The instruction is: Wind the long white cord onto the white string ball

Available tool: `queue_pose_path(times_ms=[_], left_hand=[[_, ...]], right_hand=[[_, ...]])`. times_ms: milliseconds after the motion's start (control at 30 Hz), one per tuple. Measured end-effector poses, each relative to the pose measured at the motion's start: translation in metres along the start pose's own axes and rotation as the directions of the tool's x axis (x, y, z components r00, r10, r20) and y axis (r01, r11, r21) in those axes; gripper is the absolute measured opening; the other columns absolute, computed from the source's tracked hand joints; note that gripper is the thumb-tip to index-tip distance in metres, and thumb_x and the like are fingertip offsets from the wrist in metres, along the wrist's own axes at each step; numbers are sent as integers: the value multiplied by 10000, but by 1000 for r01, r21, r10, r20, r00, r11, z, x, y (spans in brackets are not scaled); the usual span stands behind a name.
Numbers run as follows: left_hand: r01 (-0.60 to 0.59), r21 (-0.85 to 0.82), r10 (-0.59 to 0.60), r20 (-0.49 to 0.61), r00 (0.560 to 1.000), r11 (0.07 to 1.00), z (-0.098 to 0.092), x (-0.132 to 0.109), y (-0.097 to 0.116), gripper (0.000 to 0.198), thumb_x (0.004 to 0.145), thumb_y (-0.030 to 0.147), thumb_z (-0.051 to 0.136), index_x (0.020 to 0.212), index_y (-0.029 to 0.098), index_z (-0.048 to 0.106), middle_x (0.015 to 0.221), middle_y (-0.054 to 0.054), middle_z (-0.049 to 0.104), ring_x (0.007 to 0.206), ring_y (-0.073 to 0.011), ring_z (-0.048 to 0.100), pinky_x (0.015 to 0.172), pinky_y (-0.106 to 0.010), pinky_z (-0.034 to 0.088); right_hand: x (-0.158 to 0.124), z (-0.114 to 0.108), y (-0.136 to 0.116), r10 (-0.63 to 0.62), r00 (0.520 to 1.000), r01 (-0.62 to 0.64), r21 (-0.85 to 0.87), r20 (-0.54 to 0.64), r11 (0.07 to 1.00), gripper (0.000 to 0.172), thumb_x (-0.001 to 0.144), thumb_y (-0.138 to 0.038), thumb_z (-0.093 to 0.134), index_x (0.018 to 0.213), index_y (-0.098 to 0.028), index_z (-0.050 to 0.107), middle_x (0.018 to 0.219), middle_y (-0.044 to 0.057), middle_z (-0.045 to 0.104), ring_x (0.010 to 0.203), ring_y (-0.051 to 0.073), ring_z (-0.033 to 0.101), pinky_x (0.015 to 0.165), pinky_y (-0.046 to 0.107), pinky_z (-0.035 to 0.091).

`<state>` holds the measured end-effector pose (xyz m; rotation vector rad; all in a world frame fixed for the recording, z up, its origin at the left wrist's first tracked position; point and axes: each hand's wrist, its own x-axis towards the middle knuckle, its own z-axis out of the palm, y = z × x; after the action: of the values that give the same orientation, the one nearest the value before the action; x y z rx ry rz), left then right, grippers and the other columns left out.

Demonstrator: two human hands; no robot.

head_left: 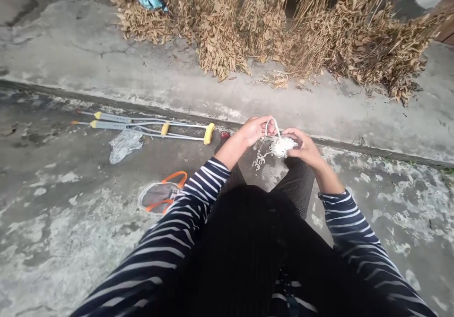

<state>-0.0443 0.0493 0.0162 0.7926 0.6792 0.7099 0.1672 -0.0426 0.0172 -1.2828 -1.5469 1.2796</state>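
The fingers of your left hand [253, 130] pinched a loop [277, 129] of white cord, while those of your right hand [302, 148] curled around the tangled cord bundle [282, 146], right of the crutches [165, 128]. A light right-hand grip, with the dangling tail [260, 160] kept from snagging, probably suited this handling best. Stained concrete ground [71, 241] lay beneath the crutches; beyond them was a raised ledge [88, 57] bearing dried leafy stalks [244, 29]. A clear plastic bag [124, 146] and an orange-handled bag [159, 198] lay nearer you than the crutches.
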Motion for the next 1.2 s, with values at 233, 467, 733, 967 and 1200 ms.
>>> queue_pose_path(times_ms=[233,467,733,967,1200], left_hand=[[-12,546,-72,133,988,838,-24,18,3,288,872,308,753,660,121,701,661,-66,694,754,-164,671,850,-331,492],[-235,527,207,114,972,817,-15,15,-43,296,913,211,646,1180,162,763,1155,-111,762,930,-178,680,777,-309,526],[-94,572,77,54,996,815,-8,20,-122,301,890,272,688,1130,125,793,1050,-105,795,779,-166,680,731,-282,533],[5,799,-57,36,998,601,-18,18,-132,347,925,332,661,1221,173,749,1019,-74,791,802,-183,682,809,-304,524],[24,887,-8,-23,1000,461,-14,40,-109,695,951,402,671,1588,225,456,1099,-84,776,841,-202,683,774,-294,493]], right_hand=[[-17,9,-16,-20,999,13,119,51,993,642,694,-240,860,1302,-308,662,1341,40,671,1262,262,636,949,381,599],[-14,6,-26,34,978,29,295,-204,955,539,640,-210,879,1147,-308,723,1146,17,688,937,200,663,598,285,623],[-23,2,-47,104,971,11,477,-214,879,548,621,-188,872,1132,-345,756,1124,-4,688,785,143,652,545,249,599],[-42,-15,-89,-60,955,210,520,-290,828,491,626,-175,816,1100,-299,781,994,1,740,690,131,644,470,208,566],[-54,-3,-122,-82,958,228,554,-275,800,506,604,-147,800,1104,-219,772,980,39,768,688,170,697,412,225,580]])
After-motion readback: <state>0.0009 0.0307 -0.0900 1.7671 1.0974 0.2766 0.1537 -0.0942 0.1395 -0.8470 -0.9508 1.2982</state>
